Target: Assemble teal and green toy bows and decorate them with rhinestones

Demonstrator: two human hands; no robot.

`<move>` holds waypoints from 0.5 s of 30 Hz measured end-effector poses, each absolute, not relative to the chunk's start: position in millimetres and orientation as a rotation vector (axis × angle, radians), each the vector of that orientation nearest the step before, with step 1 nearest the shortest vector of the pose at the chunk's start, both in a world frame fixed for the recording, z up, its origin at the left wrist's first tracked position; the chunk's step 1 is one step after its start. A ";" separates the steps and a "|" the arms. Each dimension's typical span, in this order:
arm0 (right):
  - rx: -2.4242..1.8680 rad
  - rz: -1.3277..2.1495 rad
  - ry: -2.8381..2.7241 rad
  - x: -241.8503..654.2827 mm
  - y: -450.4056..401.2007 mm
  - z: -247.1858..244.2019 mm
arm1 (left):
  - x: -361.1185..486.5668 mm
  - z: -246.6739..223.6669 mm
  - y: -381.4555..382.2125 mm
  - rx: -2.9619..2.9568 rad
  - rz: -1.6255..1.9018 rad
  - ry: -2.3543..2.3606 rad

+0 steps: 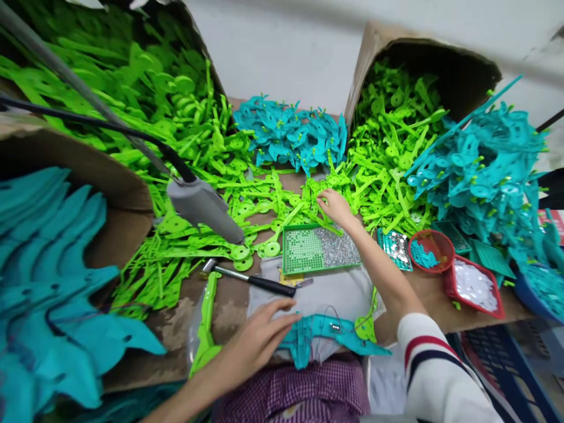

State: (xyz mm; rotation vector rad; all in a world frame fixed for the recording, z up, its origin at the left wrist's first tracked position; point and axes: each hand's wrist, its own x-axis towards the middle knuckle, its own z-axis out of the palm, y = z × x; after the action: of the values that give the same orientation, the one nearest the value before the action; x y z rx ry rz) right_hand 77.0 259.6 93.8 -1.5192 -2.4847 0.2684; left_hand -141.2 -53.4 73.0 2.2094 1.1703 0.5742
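A person sits at a crowded workshop surface (227, 306), a long teal plastic part (302, 343) lying close to the lap at six o'clock from the green tray (302, 252). The left hand (258, 335) lies palm down over the part's left end, fingers loosely extended and gripping nothing. The right hand (337, 208) reaches to twelve o'clock, just above loose green pieces, its fingers curled; whether they pinch one is impossible to tell.

The teal part looks only partly assembled: a green disc (365, 329) sits at its right end, while fingers obscure the left. Thin wires show along it. In a mound at two o'clock, teal pieces (484, 170) with green tips appear further along; the green stock remains loose.

The tray holds small silvery bits in its right half, its holed left half mostly bare. Toward three o'clock stand a small tray (381, 237) of shiny discs, a round red basket (448, 247) of tiny teal pieces and a square red basket (476, 310) of white ones. A cardboard box (361, 64) at one o'clock spills green pieces; another (127, 197) at nine holds curved teal shapes. A hammer (264, 283) rests at eight.
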 end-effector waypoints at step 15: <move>-1.848 0.134 -2.614 105.7 320.7 88.0 | -177.5 53.4 -50.9 2.224 0.638 1.253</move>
State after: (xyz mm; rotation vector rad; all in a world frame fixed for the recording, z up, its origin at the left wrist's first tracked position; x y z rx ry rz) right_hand 105.7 320.7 88.0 -1.8484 -2.6141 0.1339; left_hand -177.5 -50.9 53.4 2.2238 1.2526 0.6378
